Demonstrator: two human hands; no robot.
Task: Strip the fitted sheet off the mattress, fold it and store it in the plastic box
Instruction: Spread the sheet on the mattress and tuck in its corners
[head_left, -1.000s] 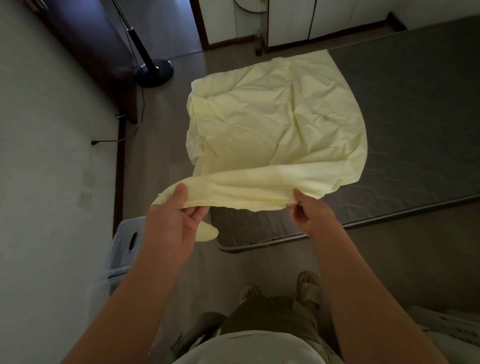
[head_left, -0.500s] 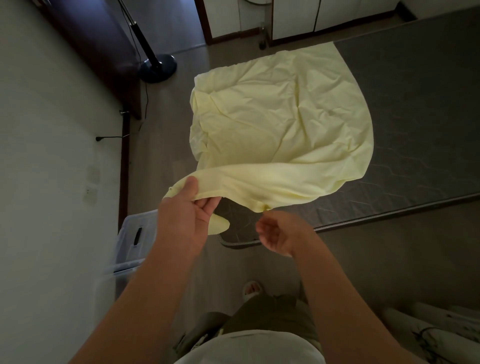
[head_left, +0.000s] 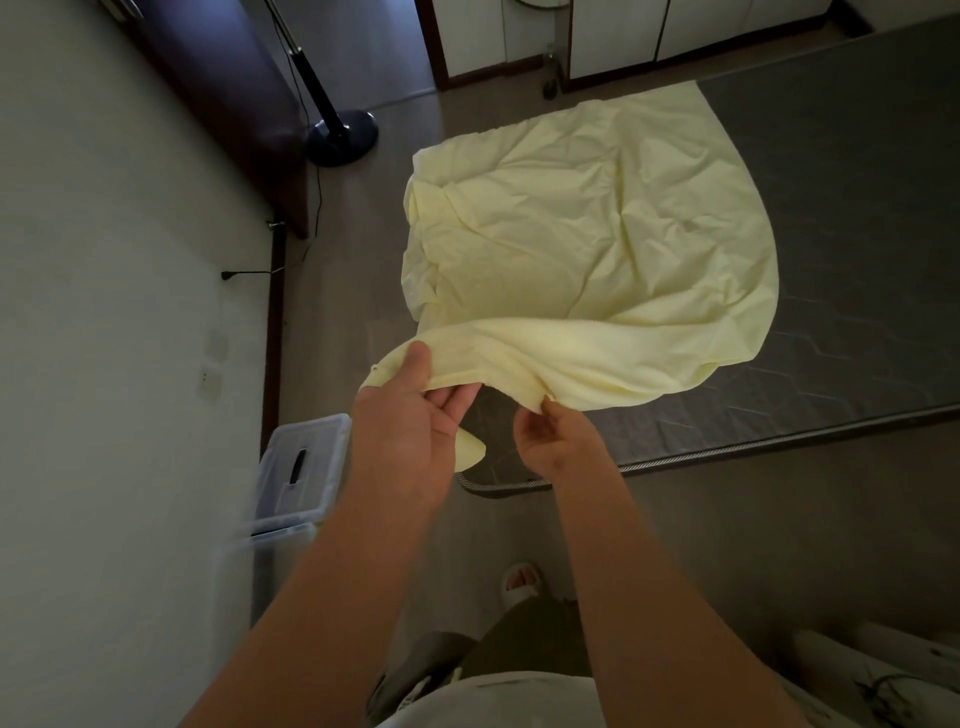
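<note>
Fitted sheet (head_left: 587, 249): pale yellow, creased, already doubled into a rough panel with a rounded edge at 3 o'clock. It lies on the corner of the grey mattress (head_left: 831, 208), at 12 o'clock from the person, with its near edge raised. Expect light, limp cloth that sags between grip points and holds no shape; take hold at the hem corners, hands well apart, to keep the fold line taut. The left hand (head_left: 410, 426) pinches the near edge, thumb on top, fingers beneath. The right hand (head_left: 556, 441), fingers curled, meets the hanging fold beside it; whether it grips cannot be told. The plastic box (head_left: 296, 478) stands at 8 o'clock.
</note>
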